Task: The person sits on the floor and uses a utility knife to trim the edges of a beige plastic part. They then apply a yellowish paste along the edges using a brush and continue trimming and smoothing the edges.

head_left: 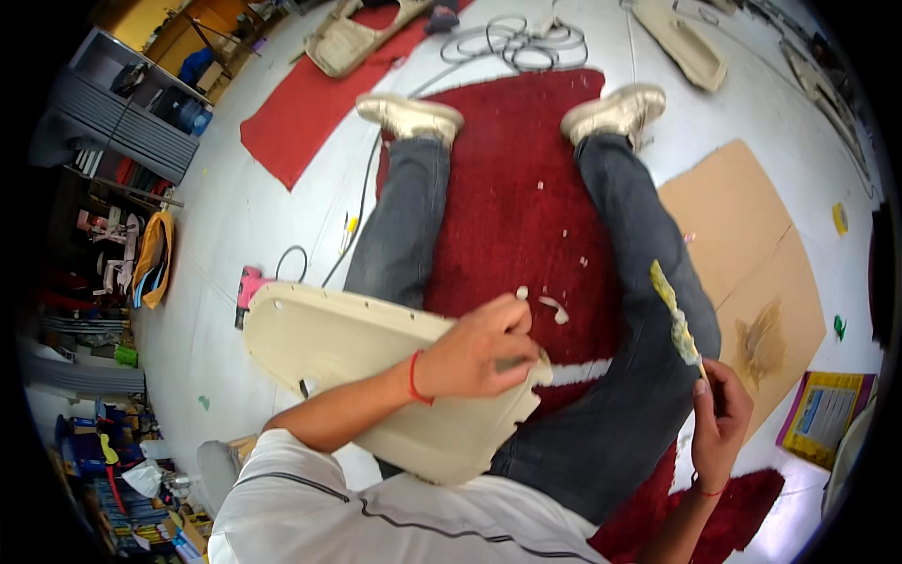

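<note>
A cream-coloured moulded plastic panel (352,329) with a ragged right edge lies across my lap. My left hand (481,350), with a red string at the wrist, is over the panel's right end. Its fingers are curled closed, and whatever they may hold is hidden. Off to the right, my right hand (722,423) pinches the lower end of a thin stick (678,324). Lumpy yellow-grey paste coats that stick, which points up and away above my right thigh. Pale scraps (556,310) lie on the dark red carpet (507,207) between my legs.
A pink power tool (249,293) with a cord sits left of the panel. Stained cardboard (752,254) lies beyond my right leg, near a yellow-purple container (825,418). A coiled black cable (517,45) and more beige panels (681,42) are farther off. Cluttered shelves (122,103) line the left.
</note>
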